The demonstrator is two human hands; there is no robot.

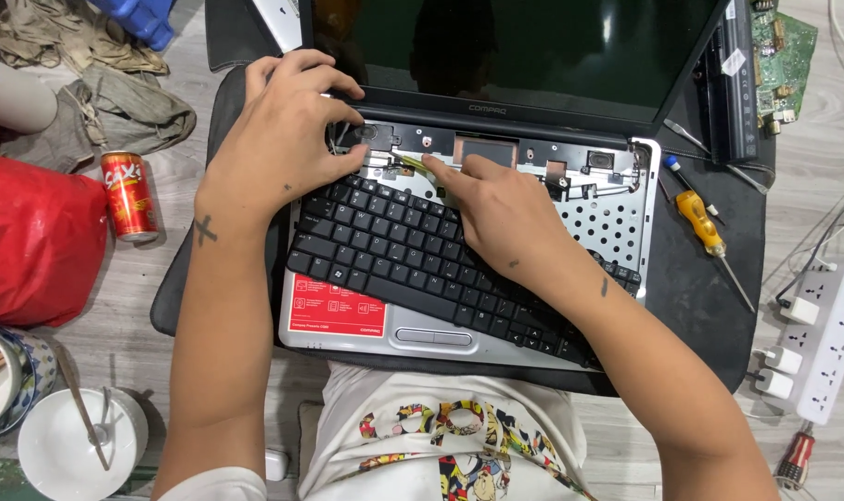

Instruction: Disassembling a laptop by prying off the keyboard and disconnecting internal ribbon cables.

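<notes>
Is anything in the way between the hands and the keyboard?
Nothing visible. The left hand touches the loose black keyboard at its top edge, and the right hand lies right on its keys.

At the centre of the frame a silver laptop (617, 269) lies open on a black mat (709, 306), its black keyboard (394, 250) lifted loose and skewed toward the lower right. The left hand (278, 144) rests at the keyboard's upper left edge, fingers curled over the exposed hinge strip. The right hand (501, 209) lies on the keys, forefinger pressing a thin ribbon cable (413, 164) (greenish, partly hidden). A yellow-handled screwdriver (705, 227) lies at right on the mat, a red drink can (129, 197) stands at left on the floor, and a white power strip (830, 339) sits at the right edge.
</notes>
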